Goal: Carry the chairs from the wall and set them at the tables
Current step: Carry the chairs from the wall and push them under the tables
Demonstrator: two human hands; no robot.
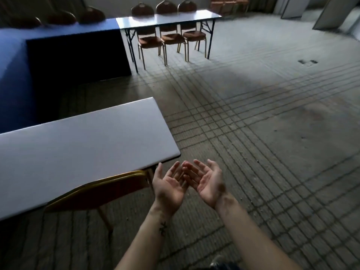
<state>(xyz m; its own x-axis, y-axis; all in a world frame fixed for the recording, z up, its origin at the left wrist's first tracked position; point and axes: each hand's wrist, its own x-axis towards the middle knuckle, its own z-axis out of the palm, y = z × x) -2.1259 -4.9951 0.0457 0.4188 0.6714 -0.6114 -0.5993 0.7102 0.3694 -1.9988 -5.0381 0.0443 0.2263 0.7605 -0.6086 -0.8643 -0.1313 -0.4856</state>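
Near chair point(101, 191): pushed in at the near worktop point(78, 149), its gold-framed back just below the edge and one leg showing on the floor point(272, 133). Counts as set.

Far chairs point(172, 38): three in a row at the far worktop point(169, 17), seats tucked between its folding legs. Set.

Dim chairs point(60, 17): three rounded backs show behind the blue worktop point(64, 31). Seats are hidden and the picture is blurred there. Probably set too.

Wall stack point(227, 4): against the far wall, top right, a reddish mass that looks like more chairs of the same kind. Too blurred to count.

Progress, as a judgement: well along. Seven chairs appear placed, and the stack suggests more trips are needed. Only one chair shows at the near worktop, and the rest of its long side runs out of view, so I cannot tell how many places are unfilled.

Left grip point(171, 184) and right grip point(206, 182): both palm up with fingers loosely spread, holding nothing. Their fingertips meet or nearly meet. They hang over the floor just off the near worktop's corner, beside the near chair and well apart from the wall stack.

Containers: none seen.
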